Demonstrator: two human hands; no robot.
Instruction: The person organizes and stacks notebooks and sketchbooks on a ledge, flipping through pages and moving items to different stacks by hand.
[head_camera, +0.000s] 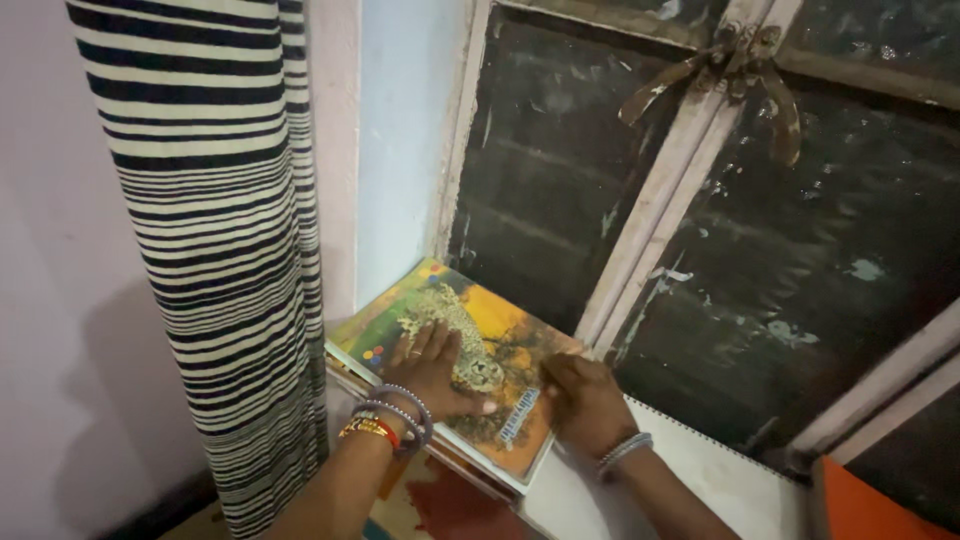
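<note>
A colourful book (495, 320) with a spotted animal on its yellow-orange cover lies on the window sill, on top of other books. My left hand (432, 372) rests flat on its cover, fingers spread, with bangles and beaded bracelets at the wrist. My right hand (585, 400) presses on the book's right edge, fingers curled down against it, a bracelet on the wrist.
A closed window (720, 240) with a worn pale frame and a metal latch (745, 60) stands right behind the book. A black-and-white striped curtain (220, 250) hangs at the left. A white spiral-bound pad (720, 485) lies on the sill at right, an orange object (870, 505) beyond it.
</note>
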